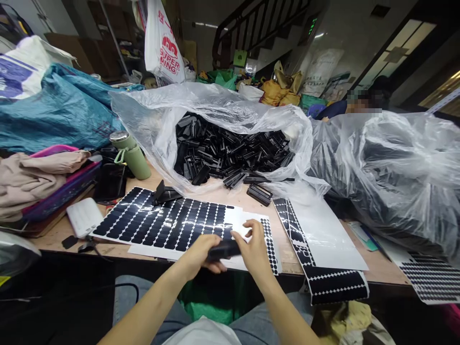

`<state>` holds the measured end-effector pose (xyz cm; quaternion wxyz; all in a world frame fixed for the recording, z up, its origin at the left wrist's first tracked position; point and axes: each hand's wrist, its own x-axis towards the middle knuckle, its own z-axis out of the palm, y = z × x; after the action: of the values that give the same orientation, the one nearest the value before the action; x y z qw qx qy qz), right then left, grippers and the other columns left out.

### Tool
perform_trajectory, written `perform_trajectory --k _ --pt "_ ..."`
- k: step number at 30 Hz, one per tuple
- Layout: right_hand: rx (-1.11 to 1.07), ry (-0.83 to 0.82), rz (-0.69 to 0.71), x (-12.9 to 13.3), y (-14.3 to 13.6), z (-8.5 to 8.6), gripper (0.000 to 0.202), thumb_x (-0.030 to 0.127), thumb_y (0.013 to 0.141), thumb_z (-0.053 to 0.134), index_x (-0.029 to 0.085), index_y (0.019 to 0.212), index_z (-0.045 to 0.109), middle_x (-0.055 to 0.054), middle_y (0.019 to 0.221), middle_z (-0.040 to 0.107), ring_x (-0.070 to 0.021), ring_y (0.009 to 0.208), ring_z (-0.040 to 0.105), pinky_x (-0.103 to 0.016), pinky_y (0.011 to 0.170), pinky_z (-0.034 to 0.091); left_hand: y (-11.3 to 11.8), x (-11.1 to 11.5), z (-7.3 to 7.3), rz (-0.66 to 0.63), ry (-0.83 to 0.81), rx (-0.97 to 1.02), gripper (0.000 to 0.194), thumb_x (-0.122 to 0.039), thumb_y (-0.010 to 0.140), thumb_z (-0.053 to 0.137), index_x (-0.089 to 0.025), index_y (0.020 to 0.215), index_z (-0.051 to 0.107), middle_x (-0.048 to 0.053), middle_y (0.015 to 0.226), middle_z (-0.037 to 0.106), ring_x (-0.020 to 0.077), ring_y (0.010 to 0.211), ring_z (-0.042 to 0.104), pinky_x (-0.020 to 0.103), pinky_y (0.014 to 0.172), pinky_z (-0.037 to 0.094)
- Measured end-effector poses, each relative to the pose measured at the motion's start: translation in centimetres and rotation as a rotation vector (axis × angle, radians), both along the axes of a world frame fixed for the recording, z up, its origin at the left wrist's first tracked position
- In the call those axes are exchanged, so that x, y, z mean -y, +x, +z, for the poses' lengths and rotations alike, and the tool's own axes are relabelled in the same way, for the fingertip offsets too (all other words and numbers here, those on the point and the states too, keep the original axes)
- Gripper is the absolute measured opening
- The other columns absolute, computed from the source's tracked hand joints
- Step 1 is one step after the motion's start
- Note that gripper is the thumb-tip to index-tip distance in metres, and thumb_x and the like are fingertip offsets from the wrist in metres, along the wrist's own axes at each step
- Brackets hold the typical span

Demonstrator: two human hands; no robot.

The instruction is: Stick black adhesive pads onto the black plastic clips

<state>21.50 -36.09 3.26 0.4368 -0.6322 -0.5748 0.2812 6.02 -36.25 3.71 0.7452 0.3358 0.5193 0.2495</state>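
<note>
A black plastic part [225, 249], slightly blurred, is gripped in my left hand [201, 251] just above the table's front edge. My right hand [254, 244] is at the right end of that part, thumb and fingers curled in close; whatever is between them is too small to tell. Under and behind both hands lies a sheet of black oblong stickers [161, 220], with bare white backing showing at its right side. A sheet of small black round stickers [272, 247] sits just right of my right hand. On the oblong sheet rests a black part with an upright piece [165, 194].
A clear plastic bag [151, 115] behind the sheets spills black plastic parts [230, 148]. Several lie loose [259, 194] before it. More sticker sheets [336, 285] overhang the edge at right. A green bottle [134, 160] and white power bank [84, 217] stand left. A person [338, 109] is behind.
</note>
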Motion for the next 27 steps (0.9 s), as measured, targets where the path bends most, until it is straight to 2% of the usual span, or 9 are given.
perform_trajectory --k 3,6,8,11,13,16,19,22,27 --pt "0.001 -0.050 -0.071 0.1 1.7 -1.2 0.023 0.040 0.075 0.053 0.022 0.087 0.045 -0.003 0.092 0.047 -0.0144 0.067 0.046 -0.032 0.066 0.042 -0.6 2.2 -1.3 -0.244 0.045 -0.138 0.030 -0.040 0.075 0.049 -0.016 0.091 0.058 0.010 0.079 0.066 0.0197 0.053 0.063 0.025 0.040 0.044" --pt "-0.015 -0.103 -0.059 0.5 2.4 -2.2 0.022 0.041 0.076 0.052 0.022 0.085 0.047 -0.004 0.092 0.049 -0.0147 0.067 0.048 -0.031 0.064 0.042 -1.4 0.7 -1.6 -0.257 0.403 -0.326 0.036 -0.042 0.064 0.064 -0.020 0.092 0.063 0.011 0.094 0.066 0.0255 0.079 0.063 0.028 0.059 0.047" --pt "-0.031 -0.127 -0.037 0.8 2.2 -2.5 0.022 0.041 0.076 0.052 0.022 0.084 0.047 -0.004 0.092 0.049 -0.0148 0.067 0.049 -0.031 0.063 0.042 -1.9 -3.5 -1.1 -0.075 0.612 -0.581 0.040 -0.043 0.064 0.064 -0.018 0.095 0.062 0.012 0.094 0.065 0.0289 0.090 0.059 0.032 0.074 0.044" --pt "-0.049 -0.159 -0.003 1.4 1.4 -2.6 0.023 0.042 0.076 0.051 0.022 0.084 0.048 -0.004 0.091 0.050 -0.0147 0.066 0.050 -0.030 0.062 0.042 -2.5 -12.0 -0.3 0.172 0.841 -1.138 0.037 -0.037 0.080 0.047 -0.013 0.108 0.053 0.016 0.108 0.057 0.0279 0.102 0.051 0.036 0.087 0.036" --pt "-0.051 -0.172 0.003 1.7 1.2 -2.7 0.023 0.043 0.076 0.050 0.022 0.084 0.048 -0.004 0.090 0.051 -0.0148 0.066 0.051 -0.029 0.062 0.042 -2.8 -16.7 -0.4 0.201 0.852 -1.213 0.037 -0.030 0.082 0.044 -0.008 0.111 0.048 0.020 0.115 0.050 0.0298 0.109 0.044 0.038 0.090 0.033" --pt "-0.039 -0.191 -0.003 1.3 1.7 -3.3 0.022 0.043 0.076 0.050 0.022 0.083 0.049 -0.004 0.087 0.054 -0.0157 0.067 0.052 -0.029 0.061 0.042 -3.1 -20.4 -1.6 0.165 0.843 -1.232 0.028 -0.023 0.078 0.049 -0.007 0.102 0.051 0.021 0.110 0.052 0.0316 0.108 0.042 0.041 0.088 0.034" --pt "0.047 -0.224 0.014 -1.3 2.1 -4.3 0.020 0.040 0.078 0.047 0.021 0.083 0.050 -0.003 0.083 0.058 -0.0165 0.067 0.054 -0.029 0.062 0.043 -3.2 -21.1 -3.1 0.146 0.846 -1.230 0.019 -0.016 0.076 0.048 -0.007 0.093 0.053 0.022 0.105 0.053 0.0320 0.104 0.044 0.044 0.087 0.033" --pt "0.174 -0.260 0.016 -6.1 1.4 -5.7 0.017 0.033 0.079 0.045 0.019 0.085 0.052 -0.006 0.090 0.060 -0.0169 0.072 0.057 -0.028 0.068 0.043 -3.0 -20.4 -3.5 0.157 0.901 -1.218 0.019 -0.016 0.079 0.044 -0.007 0.092 0.053 0.023 0.111 0.048 0.0323 0.108 0.042 0.045 0.090 0.031" --pt "0.253 -0.352 -0.105 -12.9 -1.7 -7.8 0.026 0.023 0.074 0.052 0.009 0.097 0.054 -0.021 0.104 0.055 -0.0282 0.094 0.054 -0.034 0.078 0.038 -2.4 -15.3 -3.1 0.201 1.034 -1.145 0.021 -0.020 0.085 0.035 -0.013 0.094 0.052 0.017 0.126 0.038 0.0239 0.116 0.039 0.035 0.096 0.031"
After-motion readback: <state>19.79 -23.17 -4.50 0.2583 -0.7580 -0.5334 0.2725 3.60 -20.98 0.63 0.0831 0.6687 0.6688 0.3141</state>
